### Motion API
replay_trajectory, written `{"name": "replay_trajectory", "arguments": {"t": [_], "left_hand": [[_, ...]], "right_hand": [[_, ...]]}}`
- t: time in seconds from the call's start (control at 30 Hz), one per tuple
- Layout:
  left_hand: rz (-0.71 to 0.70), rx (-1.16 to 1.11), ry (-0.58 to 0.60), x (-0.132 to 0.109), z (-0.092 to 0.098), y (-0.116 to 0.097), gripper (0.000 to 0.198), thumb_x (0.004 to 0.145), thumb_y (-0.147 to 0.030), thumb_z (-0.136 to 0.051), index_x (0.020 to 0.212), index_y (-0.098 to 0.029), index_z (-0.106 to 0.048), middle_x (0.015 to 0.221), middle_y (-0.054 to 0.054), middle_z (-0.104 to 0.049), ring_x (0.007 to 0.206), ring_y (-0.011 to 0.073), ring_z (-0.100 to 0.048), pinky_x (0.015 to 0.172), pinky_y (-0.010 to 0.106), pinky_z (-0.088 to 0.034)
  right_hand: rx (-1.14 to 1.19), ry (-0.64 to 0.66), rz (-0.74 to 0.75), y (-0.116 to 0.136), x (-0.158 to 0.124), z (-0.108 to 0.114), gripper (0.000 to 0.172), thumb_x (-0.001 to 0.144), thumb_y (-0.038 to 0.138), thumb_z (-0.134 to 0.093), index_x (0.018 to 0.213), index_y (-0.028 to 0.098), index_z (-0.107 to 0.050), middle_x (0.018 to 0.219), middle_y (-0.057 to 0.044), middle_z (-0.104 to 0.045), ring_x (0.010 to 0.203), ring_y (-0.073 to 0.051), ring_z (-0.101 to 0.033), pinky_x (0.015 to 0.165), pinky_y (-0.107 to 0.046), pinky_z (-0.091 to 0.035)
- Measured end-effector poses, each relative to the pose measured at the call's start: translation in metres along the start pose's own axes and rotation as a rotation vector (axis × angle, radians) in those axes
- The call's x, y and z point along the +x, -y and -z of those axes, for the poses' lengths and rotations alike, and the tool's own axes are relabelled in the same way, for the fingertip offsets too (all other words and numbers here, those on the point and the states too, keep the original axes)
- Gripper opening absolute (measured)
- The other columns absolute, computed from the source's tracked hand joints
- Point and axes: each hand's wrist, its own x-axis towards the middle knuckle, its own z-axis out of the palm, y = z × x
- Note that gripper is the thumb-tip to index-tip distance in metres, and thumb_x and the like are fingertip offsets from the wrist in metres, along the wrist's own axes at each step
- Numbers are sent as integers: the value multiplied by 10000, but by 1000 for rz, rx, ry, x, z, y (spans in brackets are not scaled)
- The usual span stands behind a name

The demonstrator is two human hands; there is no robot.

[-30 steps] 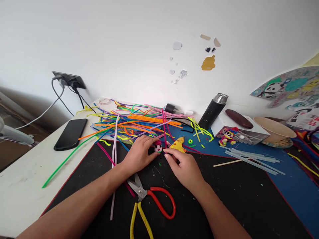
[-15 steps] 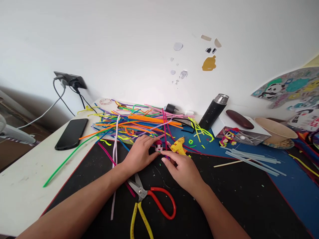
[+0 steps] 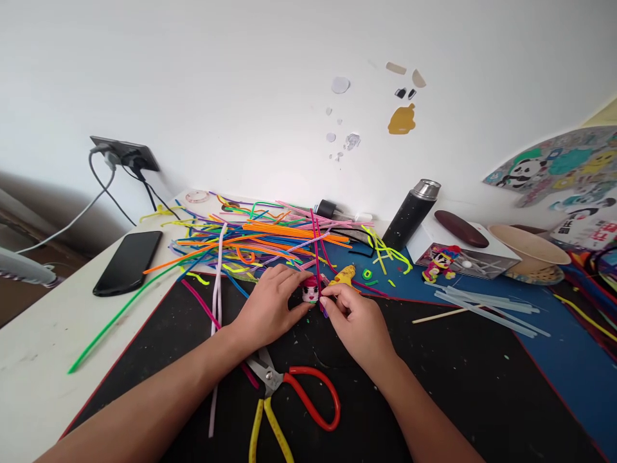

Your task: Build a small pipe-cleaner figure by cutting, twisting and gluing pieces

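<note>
Between the thumb and fingers of my left hand is a small doll head with a pale face and a red top. My right hand pinches a magenta pipe cleaner just right of the head; the stem stands nearly upright. Behind my right fingers lies a yellow figure, partly hidden. On the black mat below my hands lie scissors with a red handle loop and a yellow one, the yellow cut off by the frame's bottom. My left forearm and hand cover part of the blades.
A pile of coloured pipe cleaners spreads behind my hands. At left lies a phone. A black flask, a white box, a small colourful figure, translucent sticks and a bowl stand or lie at right.
My right thumb and forefinger have shifted from the lower edge of the doll head to the magenta pipe cleaner. The head has turned slightly in my left hand. The view has shifted a little.
</note>
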Motion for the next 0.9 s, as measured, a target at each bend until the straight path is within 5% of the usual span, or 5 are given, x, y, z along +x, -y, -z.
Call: {"name": "replay_trajectory", "arguments": {"t": [0.9], "left_hand": [[-45, 57, 92, -2, -1, -5, 389, 993, -315, -708, 1350, -177, -641, 1176, 127, -763, 1099, 319, -657, 959, 467, -518]], "right_hand": [[-44, 43, -28, 2, -1, 0, 170, 964, 320, -582, 877, 228, -696, 561, 73, -457, 504, -144, -462, 547, -265, -334]]}}
